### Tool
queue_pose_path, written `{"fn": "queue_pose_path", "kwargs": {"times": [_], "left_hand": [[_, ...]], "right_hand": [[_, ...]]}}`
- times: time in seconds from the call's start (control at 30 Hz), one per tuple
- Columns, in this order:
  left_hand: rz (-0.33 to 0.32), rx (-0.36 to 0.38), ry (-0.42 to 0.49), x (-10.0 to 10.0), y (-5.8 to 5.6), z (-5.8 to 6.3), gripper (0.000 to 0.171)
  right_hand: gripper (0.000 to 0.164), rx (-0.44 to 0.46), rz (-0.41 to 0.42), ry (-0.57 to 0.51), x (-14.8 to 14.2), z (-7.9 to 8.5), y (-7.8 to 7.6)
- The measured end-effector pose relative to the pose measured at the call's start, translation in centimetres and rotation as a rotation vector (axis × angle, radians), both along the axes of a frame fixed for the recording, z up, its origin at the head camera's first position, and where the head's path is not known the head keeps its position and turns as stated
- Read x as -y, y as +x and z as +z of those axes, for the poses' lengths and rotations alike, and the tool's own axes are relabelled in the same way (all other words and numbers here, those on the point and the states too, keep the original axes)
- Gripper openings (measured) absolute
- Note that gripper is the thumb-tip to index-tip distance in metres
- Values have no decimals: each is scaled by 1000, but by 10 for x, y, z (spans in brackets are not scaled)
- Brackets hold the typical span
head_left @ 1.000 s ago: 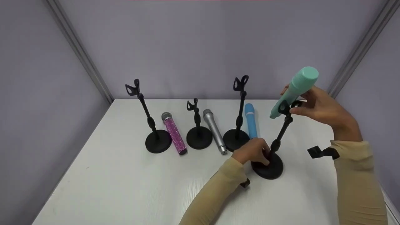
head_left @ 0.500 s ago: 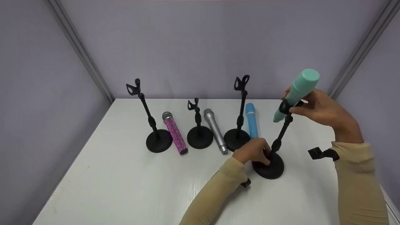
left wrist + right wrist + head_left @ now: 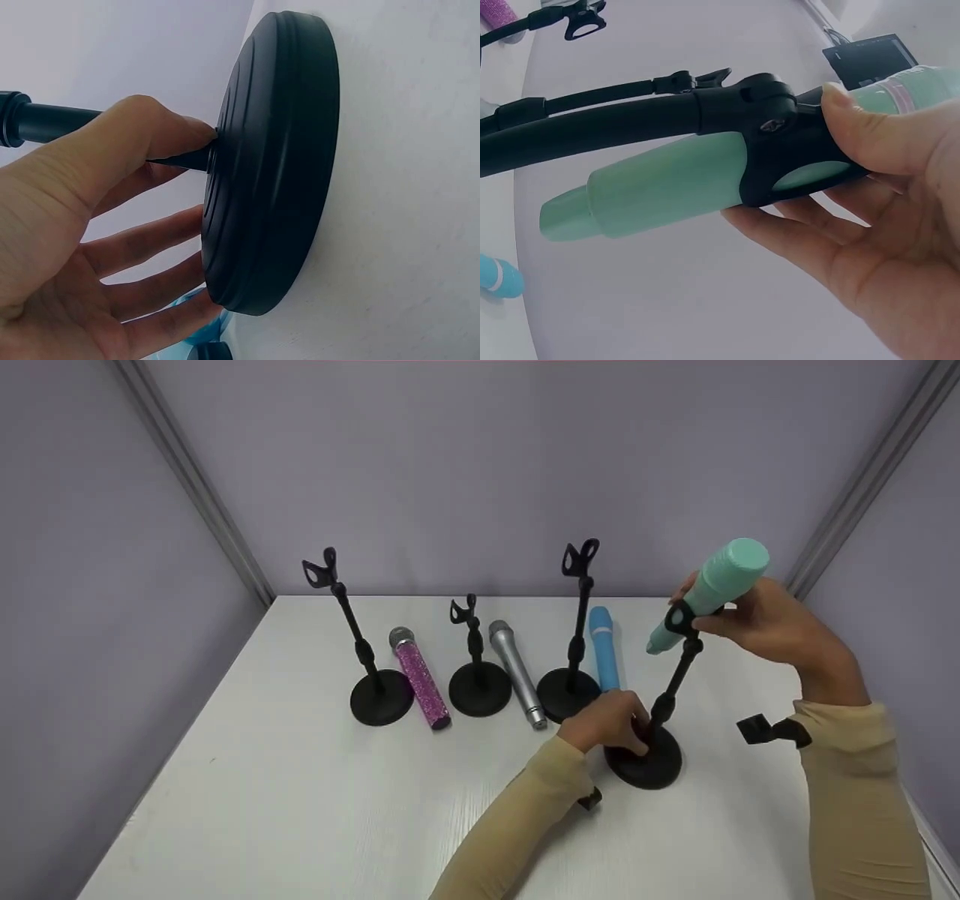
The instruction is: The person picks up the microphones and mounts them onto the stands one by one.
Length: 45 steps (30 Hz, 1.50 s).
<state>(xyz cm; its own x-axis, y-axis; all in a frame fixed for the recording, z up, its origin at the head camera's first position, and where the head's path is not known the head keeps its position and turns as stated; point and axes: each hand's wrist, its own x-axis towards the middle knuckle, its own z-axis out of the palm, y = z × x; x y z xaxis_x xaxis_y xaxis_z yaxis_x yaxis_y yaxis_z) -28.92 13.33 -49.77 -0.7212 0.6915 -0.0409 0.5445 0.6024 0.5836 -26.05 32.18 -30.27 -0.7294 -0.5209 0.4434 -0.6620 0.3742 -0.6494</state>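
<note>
In the head view my right hand holds a mint-green microphone, which slants with its wide end up at the right. The microphone lies in the black clip of a stand; the right wrist view shows the clip's sides around its body, with my thumb by the clip and fingers beneath. My left hand grips the foot of that microphone stand. In the left wrist view thumb and forefinger pinch the pole just above the round base, while the other fingertips reach the base's edge.
On the white table stand a tall left stand, a short stand and another tall stand, their clips unfilled. Beside them lie a pink glitter microphone, a silver microphone and a blue microphone. Walls rise behind and at both sides.
The mint-green microphone has come down a little and now sits deeper in the clip, my right hand moving with it. My left hand stays on the stand's foot.
</note>
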Motion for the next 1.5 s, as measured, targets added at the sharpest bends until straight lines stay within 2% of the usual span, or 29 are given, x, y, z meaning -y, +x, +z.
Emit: {"fn": "queue_pose_path", "kwargs": {"times": [0.23, 0.47, 0.87, 1.13, 1.33, 1.5], "left_hand": [[-2, 6, 5, 0, 1, 1, 17], [-4, 3, 4, 1, 1, 0, 16], [5, 1, 24, 3, -1, -1, 18], [16, 11, 22, 2, 1, -1, 20], [24, 18, 12, 1, 1, 0, 21], [22, 21, 15, 1, 1, 0, 21]], "right_hand": [[34, 38, -13, -14, -1, 0, 2], [37, 31, -26, 15, -3, -4, 3], [45, 67, -88, -59, -1, -13, 6], [42, 71, -71, -87, -12, -21, 9], [55, 153, -150, -71, -21, -29, 17], [52, 161, -200, -17, -26, -36, 19]]}}
